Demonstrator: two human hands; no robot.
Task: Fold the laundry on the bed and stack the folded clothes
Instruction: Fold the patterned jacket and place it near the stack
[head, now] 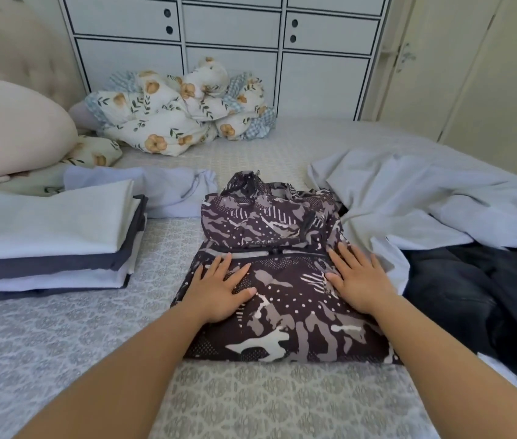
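Observation:
A dark purple patterned jacket (282,318) lies folded on the bed (76,343) in front of me. My left hand (219,289) presses flat on its left side with the fingers spread. On the jacket's right side my right hand (358,280) lies flat too. A stack of folded clothes (48,242) in white and dark grey sits to the left. Unfolded pale blue-grey garments (409,201) lie crumpled at the right, with a dark garment (479,299) below them.
A pale lilac garment (171,194) lies behind the stack. A floral blanket (175,112) is bunched at the far edge, against white drawers (235,36). A pink pillow (7,128) sits far left. Bare patterned bedspread lies near me.

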